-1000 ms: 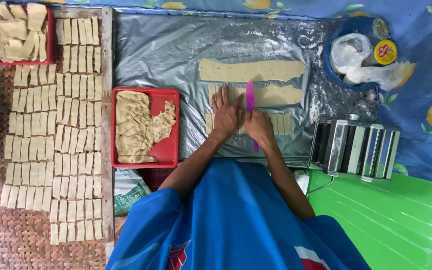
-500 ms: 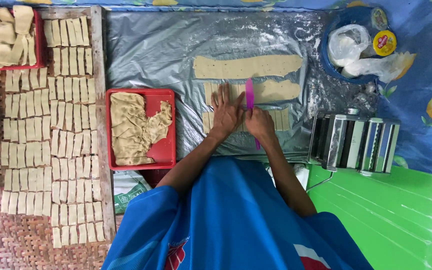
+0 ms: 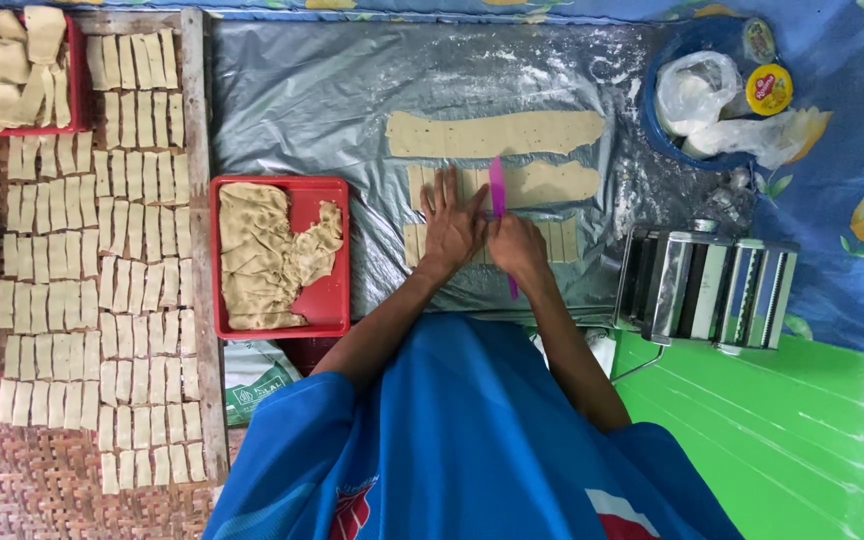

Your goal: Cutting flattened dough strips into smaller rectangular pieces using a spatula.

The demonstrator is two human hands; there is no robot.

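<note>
Pink cutter (image 3: 498, 200) gripped in our right hand (image 3: 514, 247), left hand (image 3: 452, 222) flat on dough strip (image 3: 542, 184) mid-sheet. Risk: blade edge beside our left fingers; dough could drag, giving crooked cuts.

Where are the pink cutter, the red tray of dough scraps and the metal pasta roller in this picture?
pink cutter (image 3: 497, 185), head view, on the blade above the right hand.
red tray (image 3: 330, 305), head view, on its bare red floor at the right.
metal pasta roller (image 3: 707, 290), head view, on its shiny body.
</note>
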